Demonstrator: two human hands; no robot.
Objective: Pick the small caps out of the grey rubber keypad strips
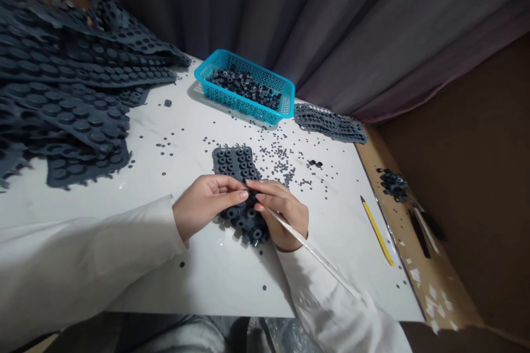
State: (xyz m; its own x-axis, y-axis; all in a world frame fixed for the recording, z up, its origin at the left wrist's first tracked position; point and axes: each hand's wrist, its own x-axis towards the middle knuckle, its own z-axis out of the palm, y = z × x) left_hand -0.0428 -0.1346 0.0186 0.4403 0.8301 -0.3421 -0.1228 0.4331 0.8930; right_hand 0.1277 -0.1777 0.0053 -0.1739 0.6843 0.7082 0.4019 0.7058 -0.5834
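A dark grey moulded rubber sheet [232, 161] with rows of round, hollow-centred studs lies on the white table in front of me. My left hand [209, 201] is closed over its middle, thumb and forefinger pinching at the studs; the exact spot under the fingertips is hidden. From the other side my right hand [285, 212] meets it, fingers closed round a thin white stick [306, 242] that slants back along the forearm. The stick's tip is covered by the fingers at the sheet. Near my wrists, the sheet's lower end bends up with its studs spread.
A blue basket [244, 106] of small dark rubber pieces stands at the back. Large studded sheets [62, 105] pile up on the left. A perforated strip [331, 122], scattered small discs [281, 162] and a yellow craft knife or pencil [376, 231] lie to the right.
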